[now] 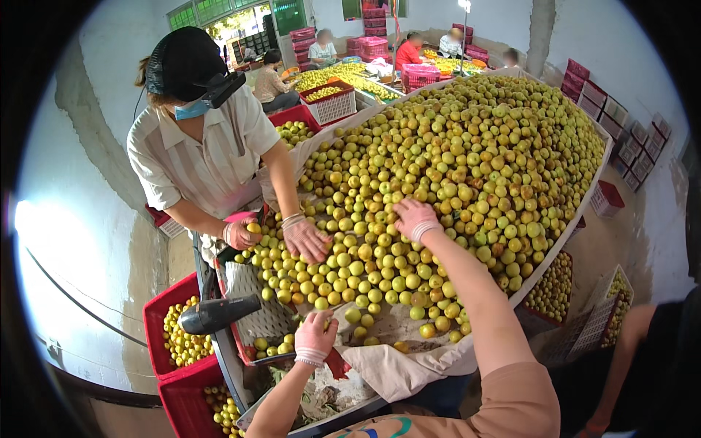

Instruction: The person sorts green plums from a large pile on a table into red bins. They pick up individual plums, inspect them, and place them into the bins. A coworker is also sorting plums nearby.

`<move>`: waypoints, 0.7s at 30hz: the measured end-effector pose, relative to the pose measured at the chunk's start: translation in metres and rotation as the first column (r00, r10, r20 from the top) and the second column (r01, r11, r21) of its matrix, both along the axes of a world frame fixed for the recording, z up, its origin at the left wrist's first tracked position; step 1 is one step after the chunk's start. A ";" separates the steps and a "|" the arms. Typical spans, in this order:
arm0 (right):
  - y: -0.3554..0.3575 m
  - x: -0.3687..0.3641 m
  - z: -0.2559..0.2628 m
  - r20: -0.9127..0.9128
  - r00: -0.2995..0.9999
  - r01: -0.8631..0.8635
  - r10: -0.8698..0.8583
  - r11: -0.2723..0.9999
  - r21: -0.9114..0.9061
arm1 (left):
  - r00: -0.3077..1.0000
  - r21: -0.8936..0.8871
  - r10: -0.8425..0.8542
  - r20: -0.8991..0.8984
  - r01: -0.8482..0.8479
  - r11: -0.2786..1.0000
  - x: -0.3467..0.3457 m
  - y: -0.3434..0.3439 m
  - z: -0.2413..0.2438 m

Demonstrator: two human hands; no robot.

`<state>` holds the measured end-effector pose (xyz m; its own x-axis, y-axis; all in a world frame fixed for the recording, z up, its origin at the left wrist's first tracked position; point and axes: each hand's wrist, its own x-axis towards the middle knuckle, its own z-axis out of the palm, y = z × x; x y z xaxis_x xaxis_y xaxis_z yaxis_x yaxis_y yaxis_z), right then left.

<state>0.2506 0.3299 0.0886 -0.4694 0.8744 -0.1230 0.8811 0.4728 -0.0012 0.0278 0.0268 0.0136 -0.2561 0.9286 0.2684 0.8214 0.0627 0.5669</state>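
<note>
A large heap of round yellow-green fruits (438, 164), some with brown patches, lies on a pale cloth (394, 364) before me. My right hand (417, 220), in a thin striped glove, rests on the fruits at the heap's lower slope, fingers spread. Nearer to me, my left hand (316, 338), also gloved, hovers by the cloth's near edge with its fingers apart and no fruit visible in it. Just left of that hand, a few fruits lie at the lower end of a perforated pale chute (257, 295).
A co-worker's gloved hands (305, 238) touch fruits at left. A black hair dryer (219, 315) juts over the table frame. Red crates (170, 290) of fruit stand at lower left, more crates (599, 306) at right. Another person's arm (624, 361) shows at lower right.
</note>
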 end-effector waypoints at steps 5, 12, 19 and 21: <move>-0.022 -0.045 -0.017 0.047 0.995 0.088 -0.085 0.994 -0.065 | 0.999 0.093 -0.007 -0.032 0.010 0.996 0.009 -0.001 0.007; -0.075 -0.089 -0.049 0.215 0.970 -0.116 0.117 0.993 -0.014 | 0.999 0.092 0.000 -0.045 0.005 0.996 0.006 0.000 0.002; -0.151 -0.099 -0.059 0.086 0.954 -0.278 0.289 0.954 -0.114 | 0.992 0.025 -0.124 0.006 0.124 0.992 0.003 -0.001 0.004; -0.162 -0.095 -0.074 -0.051 0.938 -0.347 0.344 0.931 -0.115 | 0.992 -0.099 -0.126 -0.003 0.125 0.987 0.005 0.001 0.011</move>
